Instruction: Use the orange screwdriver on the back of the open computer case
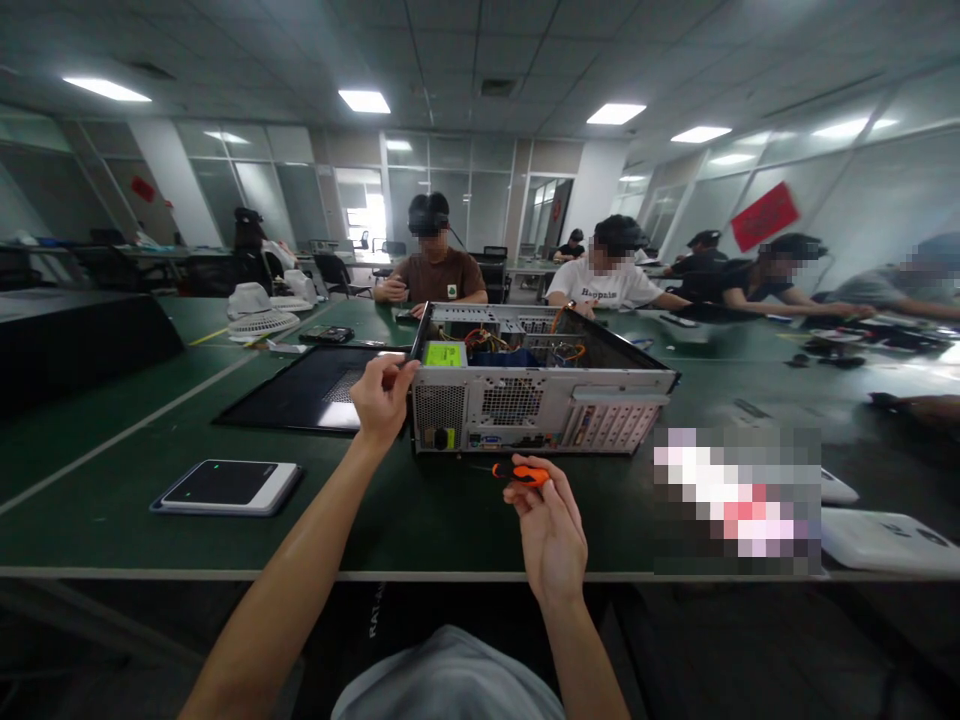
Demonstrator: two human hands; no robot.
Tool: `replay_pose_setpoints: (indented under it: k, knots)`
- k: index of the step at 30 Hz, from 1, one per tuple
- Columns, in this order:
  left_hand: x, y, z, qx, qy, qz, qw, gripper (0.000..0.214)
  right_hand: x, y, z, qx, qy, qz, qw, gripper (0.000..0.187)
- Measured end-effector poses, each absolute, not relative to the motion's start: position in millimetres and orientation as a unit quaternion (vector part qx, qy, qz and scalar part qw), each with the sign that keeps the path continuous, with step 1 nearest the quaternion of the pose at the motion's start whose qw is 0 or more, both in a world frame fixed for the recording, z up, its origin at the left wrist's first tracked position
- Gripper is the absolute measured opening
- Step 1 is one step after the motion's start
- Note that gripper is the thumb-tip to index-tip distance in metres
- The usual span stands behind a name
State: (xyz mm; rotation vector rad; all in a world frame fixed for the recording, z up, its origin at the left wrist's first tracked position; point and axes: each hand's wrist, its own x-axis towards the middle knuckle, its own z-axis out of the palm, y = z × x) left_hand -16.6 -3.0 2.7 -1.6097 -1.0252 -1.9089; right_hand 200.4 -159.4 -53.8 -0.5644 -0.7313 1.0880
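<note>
A computer case [551, 410] lies on its side on the green table, its rear panel towards me and its top side uncovered. Wires and a power supply with a yellow-green label [445, 354] show inside. My left hand [381, 400] is closed at the case's rear left corner, thumb and fingers on its edge. In my right hand [553, 530] is an orange and black screwdriver [531, 475], held between thumb and fingers. Its thin shaft points left, just in front of the case's lower edge, and the tip looks apart from the case.
A black side panel [300, 390] lies flat left of the case. Nearer me is a tablet-like device [229, 486]; a white fan [262, 322] stands behind. A white device [889, 540] and a pixelated patch are at the right. Several people sit across the table.
</note>
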Motion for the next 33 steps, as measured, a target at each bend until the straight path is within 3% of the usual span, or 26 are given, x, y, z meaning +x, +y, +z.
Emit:
replay_pose_setpoints:
  k: [9,16,23,33]
  knots:
    - [-3,-19,7,-0.668,-0.287,-0.632,0.27,0.036,225,-150,-60,-0.228,-0.157,0.608,0.744,0.017]
    - [19,-29,-3,-0.765,-0.224,-0.538,0.273,0.03,249,-147,-62,-0.182,-0.131,0.634,0.74,0.011]
    - [55,-35,-42,-0.844,-0.225,-0.435,0.217,0.034,250,-146,-60,-0.154,-0.1,0.657,0.731,0.014]
    - [79,-42,-52,-0.939,-0.278,-0.202,0.013,0.009,245,-146,-58,-0.136,-0.082,0.673,0.723,0.013]
